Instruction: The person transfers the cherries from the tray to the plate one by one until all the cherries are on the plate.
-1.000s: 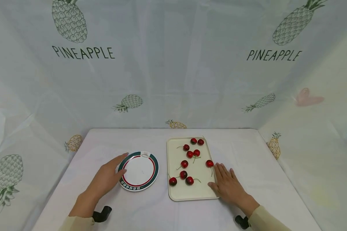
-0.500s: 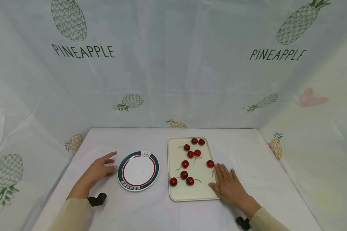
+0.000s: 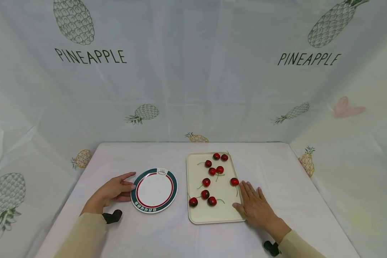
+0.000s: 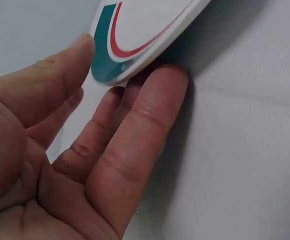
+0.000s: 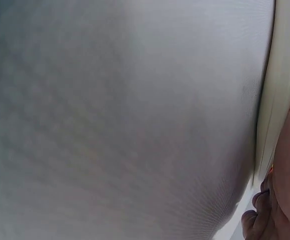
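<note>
A round white plate [image 3: 154,191] with a green rim and a red ring lies on the table, left of centre. My left hand [image 3: 116,188] is at its left edge. In the left wrist view, the thumb [image 4: 65,67] meets the rim and fingers reach underneath, taking the plate [image 4: 105,45] between them. Right of the plate lies a cream rectangular tray [image 3: 219,215] bearing several dark red cherries [image 3: 206,182] with stems. My right hand [image 3: 256,208] rests with straight fingers along the tray's right edge, the thumb over its rim.
A white cloth covers the table [image 3: 171,236]. Behind and at both sides hangs a white curtain [image 3: 193,89] printed with pineapples. A black wrist mount [image 3: 113,216] shows beside the left wrist, another black mount [image 3: 271,248] by the right.
My left hand drew back leftwards off the plate's rim, then came right again to its edge. The right hand, tray and cherries stay where they were.
</note>
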`<state>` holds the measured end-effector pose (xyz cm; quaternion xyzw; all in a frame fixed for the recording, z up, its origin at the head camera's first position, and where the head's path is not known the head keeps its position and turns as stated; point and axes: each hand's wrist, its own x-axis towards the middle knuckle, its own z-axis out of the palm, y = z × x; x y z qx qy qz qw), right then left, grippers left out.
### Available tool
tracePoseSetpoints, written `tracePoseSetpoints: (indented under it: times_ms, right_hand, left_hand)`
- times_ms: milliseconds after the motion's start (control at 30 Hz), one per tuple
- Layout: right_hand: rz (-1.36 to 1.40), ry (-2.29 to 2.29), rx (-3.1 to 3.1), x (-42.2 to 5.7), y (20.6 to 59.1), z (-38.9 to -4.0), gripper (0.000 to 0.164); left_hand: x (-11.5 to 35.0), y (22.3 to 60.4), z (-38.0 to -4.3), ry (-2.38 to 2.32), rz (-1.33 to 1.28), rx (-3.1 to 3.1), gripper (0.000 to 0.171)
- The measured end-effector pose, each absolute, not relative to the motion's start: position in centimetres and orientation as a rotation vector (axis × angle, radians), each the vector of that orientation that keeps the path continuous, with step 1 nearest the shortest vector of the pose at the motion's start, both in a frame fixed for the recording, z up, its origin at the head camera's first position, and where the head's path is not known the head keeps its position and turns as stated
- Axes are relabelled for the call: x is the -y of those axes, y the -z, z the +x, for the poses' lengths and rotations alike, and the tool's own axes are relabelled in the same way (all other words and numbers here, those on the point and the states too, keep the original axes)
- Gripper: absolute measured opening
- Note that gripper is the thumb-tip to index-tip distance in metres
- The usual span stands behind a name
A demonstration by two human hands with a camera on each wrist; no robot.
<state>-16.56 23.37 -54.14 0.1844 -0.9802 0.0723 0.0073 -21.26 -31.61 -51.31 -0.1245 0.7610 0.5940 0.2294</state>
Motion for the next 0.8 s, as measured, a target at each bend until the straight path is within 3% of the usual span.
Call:
tracePoseSetpoints:
  times_ms: [800]
  right_hand:
    - [0.56,-0.295,3.076,-23.5,54.3,-16.6,0.083]
  left_hand:
    - [30.3,52.0,-21.3,-1.615,-0.286,-2.099,0.081]
